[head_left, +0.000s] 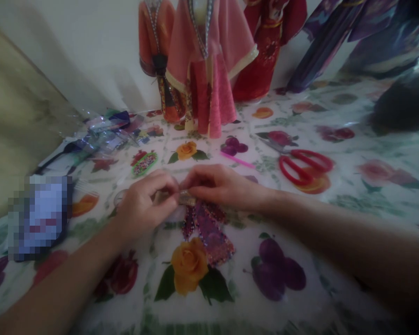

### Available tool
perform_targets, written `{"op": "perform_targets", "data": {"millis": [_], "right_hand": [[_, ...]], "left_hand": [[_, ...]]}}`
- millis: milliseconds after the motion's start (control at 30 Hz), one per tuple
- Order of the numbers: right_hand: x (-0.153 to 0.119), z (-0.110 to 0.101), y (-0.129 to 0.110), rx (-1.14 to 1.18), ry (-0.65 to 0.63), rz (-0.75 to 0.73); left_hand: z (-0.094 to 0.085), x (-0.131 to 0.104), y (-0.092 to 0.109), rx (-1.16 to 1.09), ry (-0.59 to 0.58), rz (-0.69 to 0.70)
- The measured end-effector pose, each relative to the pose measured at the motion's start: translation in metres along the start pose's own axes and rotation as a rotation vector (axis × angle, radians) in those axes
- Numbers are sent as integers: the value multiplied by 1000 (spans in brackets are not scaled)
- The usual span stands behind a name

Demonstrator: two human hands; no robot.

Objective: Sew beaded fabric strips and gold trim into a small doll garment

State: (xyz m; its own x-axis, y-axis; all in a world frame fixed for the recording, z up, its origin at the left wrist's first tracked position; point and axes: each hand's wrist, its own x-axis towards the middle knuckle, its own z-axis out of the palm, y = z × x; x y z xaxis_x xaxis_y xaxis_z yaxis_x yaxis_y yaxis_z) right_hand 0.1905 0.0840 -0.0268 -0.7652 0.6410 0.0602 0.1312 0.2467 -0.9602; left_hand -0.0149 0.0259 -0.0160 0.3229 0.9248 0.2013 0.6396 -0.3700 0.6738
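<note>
My left hand (155, 197) and my right hand (212, 186) meet at the middle of the table, fingertips pinched together. Between them is the light-coloured top edge of a small purple and red beaded fabric piece (212, 232). Its beaded panels hang down toward me over the tablecloth. Both hands are closed on this upper edge; the exact grip is blurred. Just beyond my left hand lies a green dish of small mixed beads (144, 164). A pink stick (236, 160) rests beyond my right hand.
Red-handled scissors (305, 166) lie at the right on the flowered tablecloth (125, 302). Dressed figures in orange, pink (211, 70), red and purple stand along the back. Clear plastic packets (108, 132) are at the back left, a blurred-out blue item (43, 216) nearer. A dark object (405, 102) sits far right.
</note>
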Motion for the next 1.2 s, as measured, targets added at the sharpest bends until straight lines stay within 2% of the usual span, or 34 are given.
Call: {"op": "perform_targets", "data": {"millis": [333,633,867,1067,1200], "right_hand": [[1,2,3,-15,19,7],[0,0,-2,-132,13,17],[0,1,-1,-114,18,21],[1,1,0,-90,26,6],[1,1,1,-42,23,4]], "left_hand": [[1,0,2,59,17,23],[0,-1,5,167,39,89],[1,1,4,183,55,123],[1,2,4,197,58,117],[-1,2,5,187,34,60]]}}
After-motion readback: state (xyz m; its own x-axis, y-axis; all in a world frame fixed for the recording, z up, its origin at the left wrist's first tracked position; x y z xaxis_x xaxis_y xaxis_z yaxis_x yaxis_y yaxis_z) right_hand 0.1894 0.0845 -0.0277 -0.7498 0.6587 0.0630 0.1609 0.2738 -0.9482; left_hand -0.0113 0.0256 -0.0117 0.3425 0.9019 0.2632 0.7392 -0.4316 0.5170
